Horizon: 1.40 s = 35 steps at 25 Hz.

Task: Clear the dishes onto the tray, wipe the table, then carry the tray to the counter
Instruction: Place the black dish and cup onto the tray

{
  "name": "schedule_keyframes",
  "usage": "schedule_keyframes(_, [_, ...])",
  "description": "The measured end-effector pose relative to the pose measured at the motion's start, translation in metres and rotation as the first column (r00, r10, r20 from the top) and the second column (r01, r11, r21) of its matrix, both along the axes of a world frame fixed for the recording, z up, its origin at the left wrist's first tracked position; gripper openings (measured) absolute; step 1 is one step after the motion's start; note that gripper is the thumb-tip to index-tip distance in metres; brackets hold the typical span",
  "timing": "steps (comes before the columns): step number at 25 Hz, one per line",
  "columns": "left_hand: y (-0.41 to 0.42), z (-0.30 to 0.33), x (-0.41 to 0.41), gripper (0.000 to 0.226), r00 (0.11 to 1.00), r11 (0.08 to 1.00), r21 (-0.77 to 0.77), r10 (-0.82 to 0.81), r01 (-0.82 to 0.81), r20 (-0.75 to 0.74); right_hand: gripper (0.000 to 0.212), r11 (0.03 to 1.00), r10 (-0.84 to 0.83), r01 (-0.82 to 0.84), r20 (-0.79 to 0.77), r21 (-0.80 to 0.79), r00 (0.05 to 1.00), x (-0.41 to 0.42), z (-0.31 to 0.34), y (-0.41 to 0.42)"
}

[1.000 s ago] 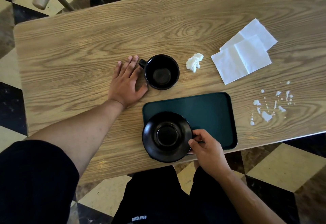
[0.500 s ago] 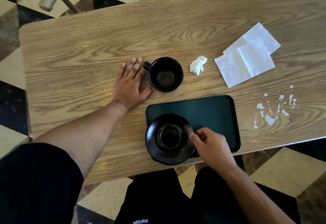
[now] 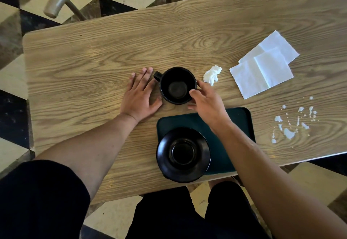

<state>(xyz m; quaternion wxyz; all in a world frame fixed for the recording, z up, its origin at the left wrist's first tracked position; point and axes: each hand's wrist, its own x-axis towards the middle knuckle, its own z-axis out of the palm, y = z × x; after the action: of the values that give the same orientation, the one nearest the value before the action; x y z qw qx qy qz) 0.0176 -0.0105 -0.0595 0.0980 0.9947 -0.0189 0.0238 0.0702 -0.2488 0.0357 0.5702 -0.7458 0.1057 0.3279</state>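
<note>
Right hand (image 3: 208,101) left saucer (image 3: 183,154), grip now curling round cup (image 3: 177,85) | left hand (image 3: 139,96) flat (no writing legible)

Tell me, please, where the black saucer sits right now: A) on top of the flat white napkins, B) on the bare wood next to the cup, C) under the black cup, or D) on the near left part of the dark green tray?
D: the black saucer rests on the near left part of the dark green tray, overhanging its edge, while the black cup stands apart on the wooden table.
</note>
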Motion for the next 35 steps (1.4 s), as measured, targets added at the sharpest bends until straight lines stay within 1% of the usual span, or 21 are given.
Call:
schedule_keyframes(1, [0.000, 0.000, 0.000, 0.068, 1.000, 1.000, -0.003, -0.001, 0.001, -0.001, 0.034, 1.000, 0.011, -0.011, 0.002, -0.001, 1.000, 0.001, -0.001, 0.003])
schedule_keyframes(4, [0.000, 0.000, 0.000, 0.069, 1.000, 1.000, -0.009, -0.005, 0.005, 0.003, 0.042, 0.999, 0.024, -0.024, 0.006, 0.026, 1.000, 0.002, -0.008, 0.004])
schedule_keyframes(6, [0.000, 0.000, 0.000, 0.069, 1.000, 1.000, -0.013, -0.005, 0.005, -0.002, 0.043, 1.000, 0.009, -0.010, 0.024, 0.016, 1.000, 0.003, -0.010, 0.006])
schedule_keyframes(10, [0.000, -0.002, -0.001, 0.066, 1.000, 1.000, -0.014, -0.006, 0.006, -0.006, 0.036, 0.992, 0.034, -0.019, 0.112, -0.126, 0.993, 0.003, -0.007, 0.010])
schedule_keyframes(12, [0.001, -0.003, -0.001, 0.061, 1.000, 1.000, -0.016, -0.005, 0.005, 0.001, 0.033, 0.988, 0.046, -0.024, 0.141, -0.151, 0.989, 0.003, -0.003, 0.009])
schedule_keyframes(14, [0.001, -0.004, 0.000, 0.058, 1.000, 1.000, -0.007, 0.002, -0.002, 0.008, 0.038, 0.991, 0.030, -0.009, 0.161, -0.134, 0.987, 0.002, 0.005, 0.005])
schedule_keyframes(16, [0.001, -0.005, 0.000, 0.062, 1.000, 1.000, -0.006, 0.011, -0.011, 0.013, 0.043, 0.992, 0.013, 0.009, 0.173, -0.125, 0.985, 0.001, 0.015, -0.005])
schedule_keyframes(20, [-0.001, -0.006, 0.000, 0.068, 0.999, 1.000, -0.012, 0.017, -0.016, 0.037, 0.047, 0.987, 0.008, 0.019, 0.170, -0.158, 0.985, -0.006, 0.030, -0.043])
schedule_keyframes(21, [0.000, -0.006, 0.000, 0.068, 0.999, 1.000, -0.012, 0.016, -0.015, 0.039, 0.046, 0.982, 0.023, 0.010, 0.172, -0.189, 0.985, -0.009, 0.033, -0.053])
schedule_keyframes(24, [-0.001, -0.005, -0.001, 0.068, 0.999, 1.000, -0.018, 0.013, -0.012, 0.043, 0.041, 0.927, 0.132, -0.055, 0.185, -0.370, 0.974, -0.022, 0.042, -0.081])
schedule_keyframes(26, [-0.001, -0.003, 0.000, 0.068, 0.999, 1.000, -0.024, 0.009, -0.008, 0.047, 0.036, 0.897, 0.153, -0.063, 0.173, -0.438, 0.973, -0.030, 0.042, -0.096])
schedule_keyframes(29, [-0.001, -0.001, 0.000, 0.068, 0.999, 1.000, -0.022, 0.011, -0.010, 0.038, 0.036, 0.891, 0.151, -0.070, 0.147, -0.448, 0.977, -0.040, 0.043, -0.109])
schedule_keyframes(32, [-0.002, 0.000, 0.000, 0.068, 1.000, 1.000, -0.015, 0.013, -0.013, 0.013, 0.042, 0.898, 0.168, -0.089, 0.151, -0.430, 0.974, -0.047, 0.042, -0.117])
schedule_keyframes(35, [-0.001, 0.001, 0.000, 0.068, 1.000, 1.000, -0.014, 0.018, -0.018, 0.002, 0.041, 0.904, 0.179, -0.101, 0.154, -0.415, 0.972, -0.051, 0.036, -0.122])
